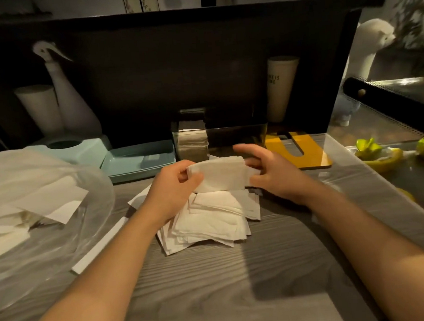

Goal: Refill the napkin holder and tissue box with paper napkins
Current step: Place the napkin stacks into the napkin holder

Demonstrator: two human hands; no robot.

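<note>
A small stack of white paper napkins [220,174] is held between my two hands above the counter. My left hand [174,188] grips its left end with curled fingers, and my right hand [269,171] holds the right end with thumb and fingers. Beneath lies a loose pile of napkins [210,223] on the grey wooden counter. Just behind stands the clear napkin holder [237,137], with some napkins upright in its left part. A light blue tissue box [79,149] with a round opening sits at the back left.
A clear plastic bag with more napkins [33,205] fills the left side. A light blue tray [140,160], a yellow board [303,151], a paper cup [281,87], a white spray bottle [71,100] and lemon pieces [381,153] surround the spot. A dark panel rises behind.
</note>
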